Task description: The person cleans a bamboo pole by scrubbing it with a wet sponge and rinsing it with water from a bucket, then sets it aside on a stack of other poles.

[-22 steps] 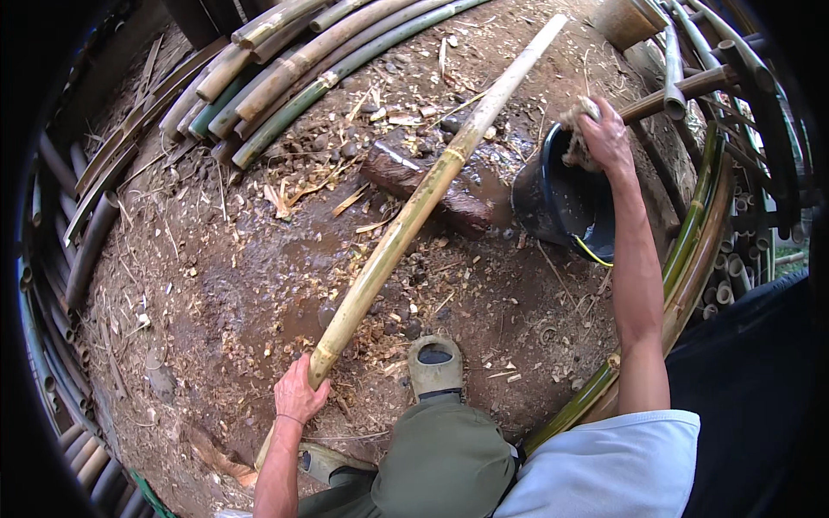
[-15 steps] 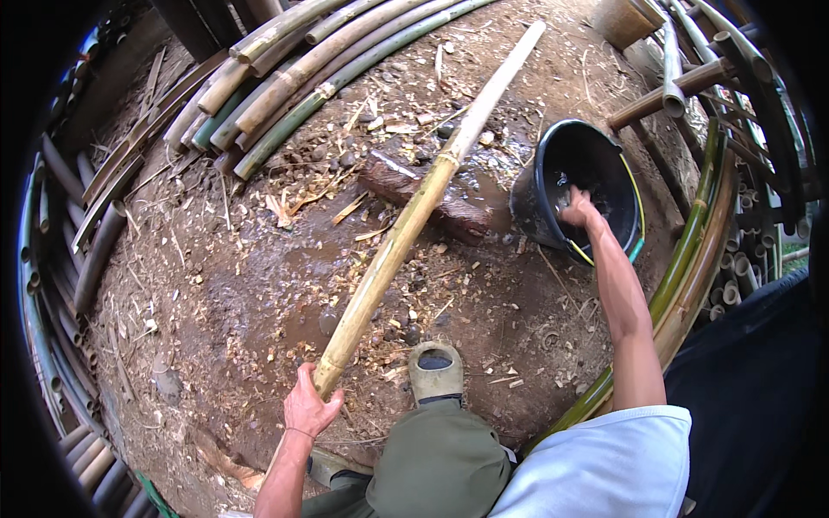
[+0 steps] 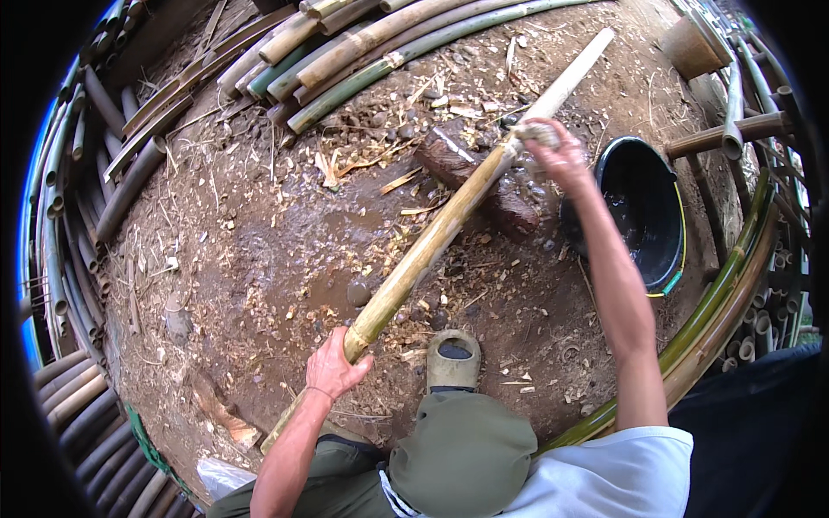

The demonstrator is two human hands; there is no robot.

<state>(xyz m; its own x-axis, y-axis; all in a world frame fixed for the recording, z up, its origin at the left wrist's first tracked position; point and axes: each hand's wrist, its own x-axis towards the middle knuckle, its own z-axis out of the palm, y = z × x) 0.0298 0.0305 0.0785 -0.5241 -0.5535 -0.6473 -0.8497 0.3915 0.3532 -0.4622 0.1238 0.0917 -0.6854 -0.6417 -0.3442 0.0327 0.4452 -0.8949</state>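
Note:
A long pale-yellow bamboo pole (image 3: 432,248) slants away from me, resting across a dark reddish log (image 3: 509,213). My left hand (image 3: 335,367) is wrapped round the pole near its close end, and a part of it runs on below the wrist. Farther up, my right hand (image 3: 561,160) presses a wet greyish wad (image 3: 539,133) against the pole; whether it is cloth or fibre I cannot tell. Beyond the wad the pole's far part looks paler. Right of the log stands a black bucket (image 3: 623,160) with a yellow-green handle and some water inside.
Stacked bamboo poles (image 3: 345,65) lie at the back left, with more along the left side. Green and tan poles (image 3: 721,289) curve past on the right. A brown pot-like container (image 3: 693,47) stands at the far right. Wood chips and wet patches cover the dirt ground (image 3: 259,285).
My right hand has come out of the bucket and moved left onto the pole with the wet wad. My left hand keeps its hold. The view has shifted left.

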